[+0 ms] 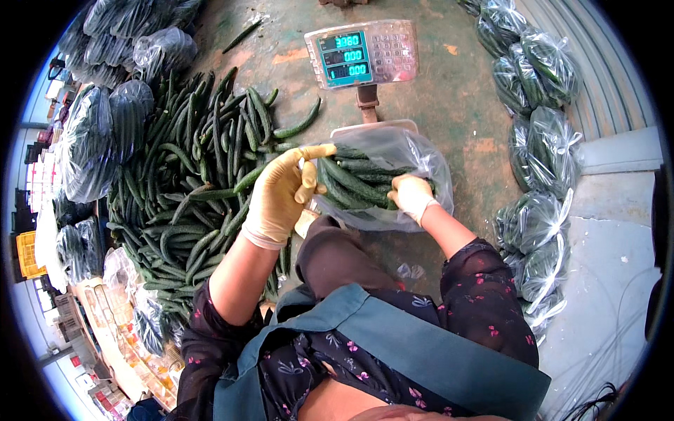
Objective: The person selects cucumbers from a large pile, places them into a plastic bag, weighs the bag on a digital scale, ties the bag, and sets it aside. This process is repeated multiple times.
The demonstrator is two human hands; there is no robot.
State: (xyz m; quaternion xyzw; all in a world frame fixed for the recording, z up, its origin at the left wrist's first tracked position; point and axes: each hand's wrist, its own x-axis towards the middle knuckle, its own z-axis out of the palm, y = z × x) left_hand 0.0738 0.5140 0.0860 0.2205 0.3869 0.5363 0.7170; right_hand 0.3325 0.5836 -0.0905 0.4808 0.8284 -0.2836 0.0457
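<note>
A clear plastic bag of dark green cucumbers lies on the platform of a weighing scale. My left hand, in a yellowish glove, is at the bag's mouth. Its index finger stretches over the cucumbers' ends, apart from the other fingers, and no cucumber shows in its grasp. My right hand, gloved too, rests with curled fingers on the cucumbers at the bag's far side. Its fingertips are hidden, so a grip cannot be made out. Left of the bag spreads a big heap of loose cucumbers.
The scale's lit display stands on a post beyond the bag. Filled, tied bags line the wall on the right. More bagged cucumbers are stacked at left. One loose cucumber lies on the floor. My knee is close below the bag.
</note>
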